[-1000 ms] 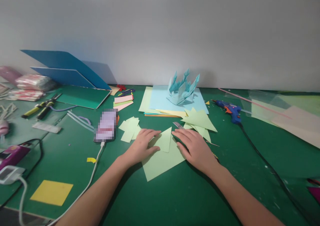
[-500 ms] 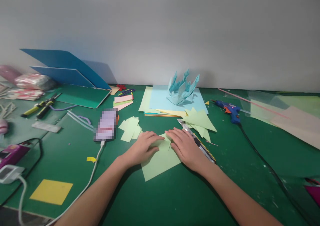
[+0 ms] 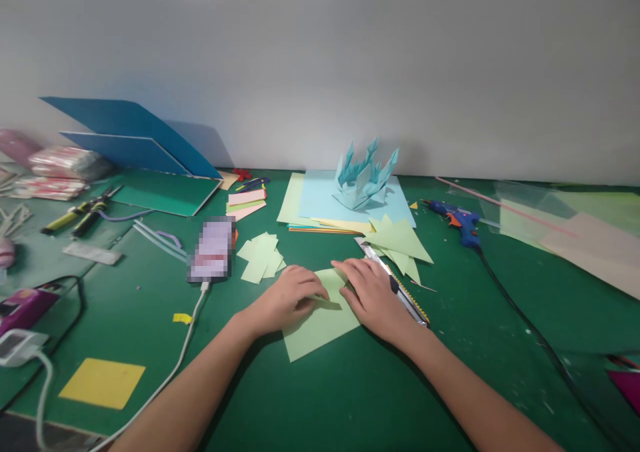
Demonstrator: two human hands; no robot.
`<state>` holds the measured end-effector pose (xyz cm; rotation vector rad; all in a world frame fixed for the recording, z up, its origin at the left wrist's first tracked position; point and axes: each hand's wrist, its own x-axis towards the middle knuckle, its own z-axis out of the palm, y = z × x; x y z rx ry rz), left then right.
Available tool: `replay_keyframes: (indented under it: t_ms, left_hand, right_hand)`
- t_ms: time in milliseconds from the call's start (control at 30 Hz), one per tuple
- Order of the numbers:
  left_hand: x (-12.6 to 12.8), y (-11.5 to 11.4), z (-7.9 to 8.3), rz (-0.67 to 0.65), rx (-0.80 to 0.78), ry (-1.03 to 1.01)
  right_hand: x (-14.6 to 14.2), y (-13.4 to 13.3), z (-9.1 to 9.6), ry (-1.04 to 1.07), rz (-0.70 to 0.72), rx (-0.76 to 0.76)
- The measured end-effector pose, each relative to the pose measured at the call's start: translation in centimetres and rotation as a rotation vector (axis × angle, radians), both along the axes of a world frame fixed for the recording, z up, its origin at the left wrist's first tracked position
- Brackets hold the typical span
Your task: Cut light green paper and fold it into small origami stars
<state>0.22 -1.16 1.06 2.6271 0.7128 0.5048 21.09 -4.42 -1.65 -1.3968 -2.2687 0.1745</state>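
Observation:
A light green sheet of paper (image 3: 320, 329) lies on the green table under both hands. My left hand (image 3: 290, 299) is closed at its left side, fingers curled over a narrow raised paper flap. I cannot tell whether that flap is part of the sheet or a separate piece. Across from it, my right hand (image 3: 373, 295) grips the upper right edge, fingers above and thumb below. Partly beneath the right hand lies a utility knife (image 3: 413, 302). Pale green paper cutouts (image 3: 263, 257) are to the left, with pointed green pieces (image 3: 400, 242) beyond the knife.
Behind the hands a blue folded-paper model (image 3: 363, 185) stands on stacked coloured paper (image 3: 295, 202). A blue glue gun (image 3: 463, 222) with a black cord lies right. To the left are a phone (image 3: 213, 249) on a white cable, pliers (image 3: 95, 215) and a yellow paper (image 3: 103, 383).
The small upright fold between my hands has tipped down, and a flat flap now shows by my left fingers. My left fingers have curled in; my right hand has shifted slightly.

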Motion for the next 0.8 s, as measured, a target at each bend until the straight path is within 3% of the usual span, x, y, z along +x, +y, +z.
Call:
replay_keyframes:
  t_ms: [200, 333, 400, 500, 567, 633, 700, 800]
  left_hand:
    - [0.0, 0.0, 0.0, 0.006, 0.058, -0.045]
    - [-0.2, 0.1, -0.2, 0.049, 0.046, -0.112]
    - [-0.4, 0.1, -0.5, 0.161, 0.017, -0.185]
    - [-0.9, 0.6, -0.7, 0.474, 0.014, -0.338]
    - [-1.6, 1.1, -0.6, 0.695, 0.072, -0.397]
    - [-2.3, 1.6, -0.3, 0.866, 0.13, -0.29]
    - [-3.0, 2.0, -0.1, 0.91, 0.179, -0.114]
    - [-3.6, 2.4, -0.1, 0.926, 0.188, -0.038]
  right_hand:
    - [0.3, -0.3, 1.1, 0.12, -0.09, 0.039]
    - [0.6, -0.3, 1.5, 0.242, -0.075, 0.02]
    - [0.9, -0.2, 1.7, 0.339, -0.049, 0.056]
    - [1.7, -0.2, 2.4, 0.464, -0.081, 0.137]
    - [2.6, -0.1, 2.7, 0.471, -0.179, 0.159]
    - [3.6, 0.0, 2.9, 0.456, -0.309, 0.216]
    - [4.7, 0.3, 2.8, 0.471, -0.424, 0.231]
    - [6.1, 0.6, 2.4, 0.487, -0.514, 0.213]
